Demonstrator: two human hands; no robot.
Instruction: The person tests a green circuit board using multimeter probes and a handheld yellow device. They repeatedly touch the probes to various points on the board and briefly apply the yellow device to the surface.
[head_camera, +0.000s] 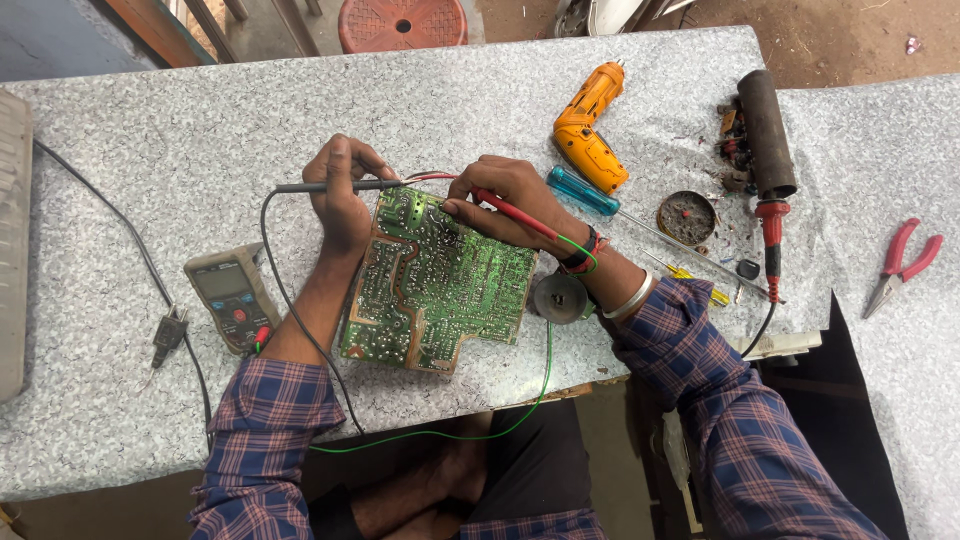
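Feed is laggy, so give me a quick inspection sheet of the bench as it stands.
Surface: grey speckled table.
Job's things: green circuit board, solder side up; black probe; red probe; multimeter.
Clutter: orange screwdriver drill, blue screwdriver, soldering iron, red pliers, solder tin.
Grippers: left hand holds black probe; right hand holds red probe.
Cables: black lead, green wire.
Surroundings: red stool.
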